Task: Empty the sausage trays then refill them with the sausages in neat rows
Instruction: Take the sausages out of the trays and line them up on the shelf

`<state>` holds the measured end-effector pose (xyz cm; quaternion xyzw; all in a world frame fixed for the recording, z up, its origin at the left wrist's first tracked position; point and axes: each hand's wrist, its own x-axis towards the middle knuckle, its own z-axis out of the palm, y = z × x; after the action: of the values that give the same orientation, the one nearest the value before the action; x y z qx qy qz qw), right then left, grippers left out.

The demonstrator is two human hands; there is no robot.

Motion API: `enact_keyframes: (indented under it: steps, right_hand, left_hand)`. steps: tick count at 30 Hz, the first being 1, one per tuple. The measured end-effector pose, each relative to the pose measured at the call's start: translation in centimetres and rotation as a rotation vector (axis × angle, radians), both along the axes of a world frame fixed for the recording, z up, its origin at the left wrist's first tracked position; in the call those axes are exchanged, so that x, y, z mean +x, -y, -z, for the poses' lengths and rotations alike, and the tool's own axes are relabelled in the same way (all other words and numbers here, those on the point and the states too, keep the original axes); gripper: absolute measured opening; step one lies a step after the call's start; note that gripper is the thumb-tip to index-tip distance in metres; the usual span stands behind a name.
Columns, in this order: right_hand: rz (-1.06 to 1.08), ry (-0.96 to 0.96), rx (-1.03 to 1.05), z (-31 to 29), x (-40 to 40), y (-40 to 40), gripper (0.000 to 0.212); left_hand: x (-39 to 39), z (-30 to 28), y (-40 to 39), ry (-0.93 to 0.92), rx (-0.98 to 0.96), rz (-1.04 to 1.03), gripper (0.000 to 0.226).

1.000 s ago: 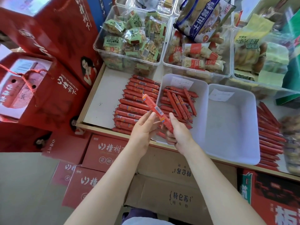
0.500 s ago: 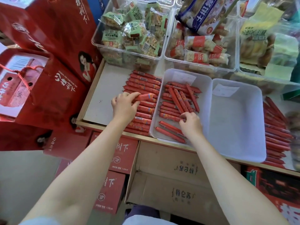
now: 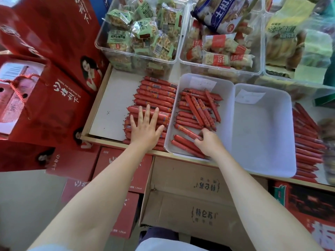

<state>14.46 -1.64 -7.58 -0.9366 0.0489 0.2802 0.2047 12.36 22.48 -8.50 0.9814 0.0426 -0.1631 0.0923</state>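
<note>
Two white plastic trays sit side by side on the shelf. The left tray (image 3: 224,98) holds several red sausages (image 3: 197,107), some in rows and some lying crosswise. The right tray (image 3: 268,138) holds only a paper slip. A stack of red sausages (image 3: 155,95) lies on the shelf board left of the trays. My left hand (image 3: 145,129) lies flat with fingers spread on that stack. My right hand (image 3: 208,142) is in the left tray's near corner, its fingers curled round a sausage (image 3: 184,132).
More red sausages (image 3: 306,142) lie on the shelf right of the trays. Clear bins of wrapped snacks (image 3: 141,31) stand behind. Red gift boxes (image 3: 45,98) crowd the left. An open cardboard carton (image 3: 195,194) and red cartons (image 3: 125,171) sit below the shelf edge.
One second ago both hands held a sausage above the shelf. My left hand laid it on the stack and now presses flat; my right hand moved down into the tray and grips a sausage.
</note>
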Motion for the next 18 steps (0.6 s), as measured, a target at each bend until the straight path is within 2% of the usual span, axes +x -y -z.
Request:
enact_keyframes:
  steps: [3, 5, 7, 9, 10, 11, 13, 15, 16, 18]
  right_hand:
    - [0.220, 0.041, 0.262, -1.9, -0.4, 0.3, 0.016]
    - [0.349, 0.080, 0.385, -3.2, -1.1, 0.2, 0.028]
    - [0.538, 0.041, 0.590, -4.1, -2.0, 0.0, 0.038]
    - [0.673, -0.020, 0.791, -5.2, -2.8, -0.6, 0.039]
    - [0.675, -0.036, 0.870, -5.7, -3.1, -1.2, 0.037]
    - [0.642, -0.048, 0.940, -6.1, -3.4, -1.9, 0.033]
    - [0.525, -0.103, 1.035, -6.9, -3.9, -3.7, 0.027]
    - [0.382, -0.169, 1.004, -6.8, -4.1, -4.9, 0.029]
    - [0.339, -0.155, 0.955, -6.5, -4.0, -5.0, 0.032]
    - [0.353, -0.087, 0.834, -5.9, -3.4, -4.5, 0.034]
  left_hand:
    - [0.5, 0.2, 0.3, -0.018, 0.009, -0.007, 0.070]
    - [0.9, -0.1, 0.5, -0.048, -0.011, -0.033, 0.069]
    - [0.8, -1.5, 1.0, 0.021, -0.160, -0.118, 0.067]
    - [-0.2, -3.6, 2.1, 0.245, -0.441, -0.261, 0.057]
    - [-1.0, -4.9, 3.0, 0.345, -0.608, -0.359, 0.047]
    - [-1.9, -6.2, 4.0, 0.369, -0.782, -0.482, 0.037]
    - [-3.0, -8.5, 5.8, 0.189, -1.173, -0.731, 0.024]
    - [-3.6, -9.2, 6.4, 0.045, -1.504, -0.900, 0.026]
    - [-3.7, -9.1, 6.0, 0.042, -1.569, -0.951, 0.025]
    - [-3.7, -8.9, 4.5, 0.090, -1.477, -0.945, 0.015]
